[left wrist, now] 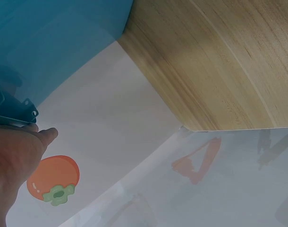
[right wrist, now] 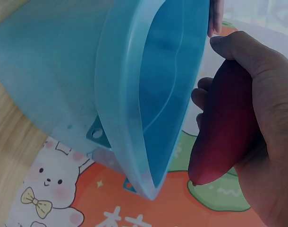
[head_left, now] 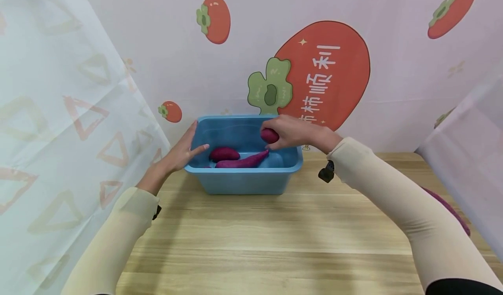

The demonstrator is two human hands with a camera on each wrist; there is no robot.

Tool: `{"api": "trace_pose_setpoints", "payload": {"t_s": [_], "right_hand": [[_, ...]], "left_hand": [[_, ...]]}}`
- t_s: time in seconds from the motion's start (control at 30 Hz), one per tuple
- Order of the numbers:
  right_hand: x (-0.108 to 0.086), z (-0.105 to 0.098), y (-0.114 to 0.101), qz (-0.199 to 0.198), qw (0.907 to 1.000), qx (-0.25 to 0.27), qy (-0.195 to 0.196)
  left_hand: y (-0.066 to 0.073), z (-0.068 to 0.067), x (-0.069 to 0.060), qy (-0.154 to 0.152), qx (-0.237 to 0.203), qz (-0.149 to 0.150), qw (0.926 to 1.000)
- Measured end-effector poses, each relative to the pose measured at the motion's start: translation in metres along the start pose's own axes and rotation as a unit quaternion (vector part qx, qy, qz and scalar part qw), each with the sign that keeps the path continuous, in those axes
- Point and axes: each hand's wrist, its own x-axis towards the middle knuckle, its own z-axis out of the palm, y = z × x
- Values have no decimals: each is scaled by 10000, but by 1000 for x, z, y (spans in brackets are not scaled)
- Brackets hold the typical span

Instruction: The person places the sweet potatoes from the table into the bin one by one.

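Note:
My right hand (head_left: 288, 132) grips a purple sweet potato (right wrist: 226, 123) over the right part of a blue plastic basin (head_left: 243, 182). In the right wrist view, the fingers wrap round it and its pointed end sticks out. At the basin's left rim rests my left hand (head_left: 184, 150), with straight fingers along the outside and the thumb stretched over the inside. Inside the basin lie a rounded purple sweet potato (head_left: 225, 154) and a long, tapering one (head_left: 241, 161). The left wrist view has the left hand (left wrist: 16, 151) below the basin's handle; part of it is cut off.
The basin stands at the back of a wooden table (head_left: 251, 234), against a persimmon-printed backdrop (head_left: 235, 76). Another long purple sweet potato (head_left: 448, 207) lies at the right, partly hidden by the right sleeve. White printed sheets (head_left: 78, 111) slope up along both sides.

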Motion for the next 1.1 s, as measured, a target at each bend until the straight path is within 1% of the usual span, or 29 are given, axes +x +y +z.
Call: {"api": "trace_pose_setpoints", "payload": {"t_s": [0.13,0.3,0.47,0.73,0.87,1.1], "right_hand": [[3,3,0,18,10000,-7,8],[4,5,-3,201,9998,-77,-33],[0,3,-3,354,9991,-246,-10],[-9,1,-1,505,9982,-320,32],[-16,-2,0,598,9978,-297,48],[-28,-8,2,783,9961,-401,81]], "left_hand": [[-1,0,1,-20,5,32,10000],[-3,1,1,4,8,76,10000],[-4,1,2,28,-4,77,10000],[-5,2,1,-6,-28,46,10000],[-4,2,1,-22,-67,58,10000],[-1,0,0,-38,-93,-4,9999]]}}
